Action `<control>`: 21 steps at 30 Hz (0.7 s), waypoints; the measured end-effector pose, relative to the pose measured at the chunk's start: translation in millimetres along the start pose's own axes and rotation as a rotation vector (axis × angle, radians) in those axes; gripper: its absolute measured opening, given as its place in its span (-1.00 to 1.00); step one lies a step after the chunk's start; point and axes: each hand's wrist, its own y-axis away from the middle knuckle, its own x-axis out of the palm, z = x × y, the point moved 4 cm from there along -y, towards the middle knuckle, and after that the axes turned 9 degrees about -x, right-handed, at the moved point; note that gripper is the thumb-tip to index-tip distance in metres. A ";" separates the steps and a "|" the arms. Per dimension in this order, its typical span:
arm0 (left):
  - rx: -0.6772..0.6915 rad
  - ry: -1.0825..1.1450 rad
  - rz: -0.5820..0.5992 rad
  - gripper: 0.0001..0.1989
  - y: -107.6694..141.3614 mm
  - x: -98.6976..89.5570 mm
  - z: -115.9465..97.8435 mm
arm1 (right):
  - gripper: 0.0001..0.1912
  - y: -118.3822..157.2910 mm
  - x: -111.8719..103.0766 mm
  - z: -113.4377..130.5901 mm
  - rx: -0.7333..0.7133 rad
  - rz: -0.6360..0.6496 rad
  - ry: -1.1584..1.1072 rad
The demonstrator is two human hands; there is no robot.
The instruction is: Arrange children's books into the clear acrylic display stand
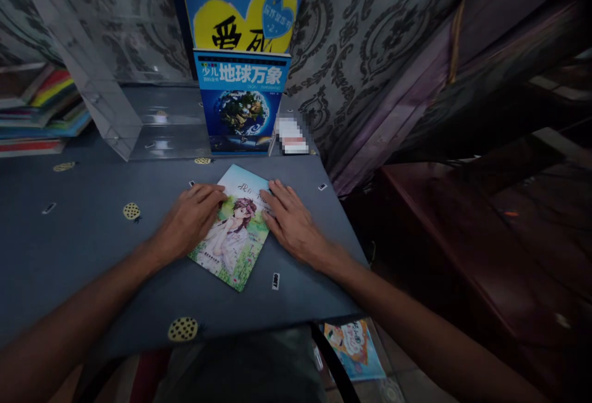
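Note:
A thin book (235, 230) lies slantwise on the table, front cover up. The cover shows a drawn figure in a flowery meadow under a pale blue sky. My left hand (197, 209) grips its left edge, fingers bent close together and the tips over the cover. On the opposite side, my right hand (293, 224) holds the right edge, its thumb on the cover and its fingers along the upper right corner. Parts of the book's side edges are hidden under both hands.
A clear acrylic rack (161, 147) stands behind, holding a blue earth book (243, 107) and a taller yellow-and-blue book (231, 5). Stacked books (41, 104) lie at the left. Below the table's front edge is another picture book (356, 350). Dark red furniture (439, 236) stands right.

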 end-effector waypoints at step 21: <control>-0.068 0.162 0.037 -0.71 -4.5 -3.8 7.3 | -0.64 39.9 -11.6 115.2 -0.527 0.157 -0.227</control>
